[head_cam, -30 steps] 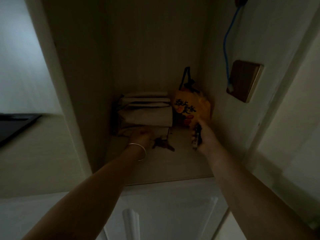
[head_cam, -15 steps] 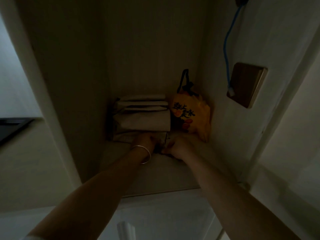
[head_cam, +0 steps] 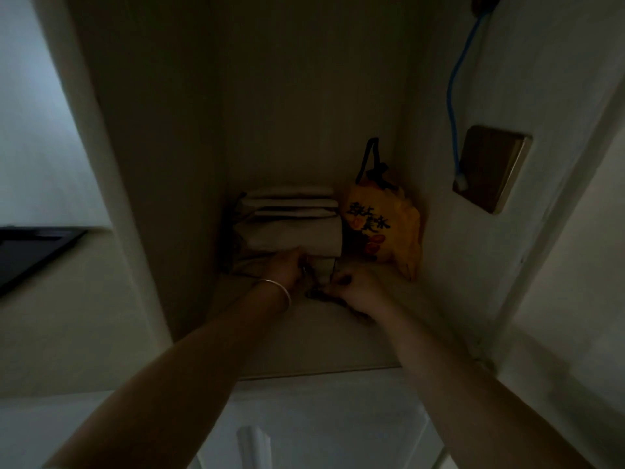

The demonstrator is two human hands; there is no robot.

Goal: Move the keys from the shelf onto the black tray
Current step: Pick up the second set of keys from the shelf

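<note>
The keys [head_cam: 315,293] are a small dark bunch lying on the pale shelf [head_cam: 304,340] in a dim niche, mostly covered by my fingers. My right hand [head_cam: 355,287] rests on the shelf with its fingertips pinched on the bunch. My left hand [head_cam: 286,268], with a thin bangle on the wrist, sits just left of the keys against the folded bags, fingers curled; what it holds is hidden. A corner of the black tray [head_cam: 30,248] shows at the far left on a lower counter.
Folded beige paper bags [head_cam: 291,225] are stacked at the back of the shelf. A yellow printed bag [head_cam: 385,231] leans in the right corner. A blue cable [head_cam: 451,96] runs down the right wall to a brown wall plate [head_cam: 490,167]. A white cabinet door [head_cam: 321,428] lies below.
My right hand came down from beside the yellow bag, where it held a dark object, and settled onto the keys. My left hand stayed by the paper bags.
</note>
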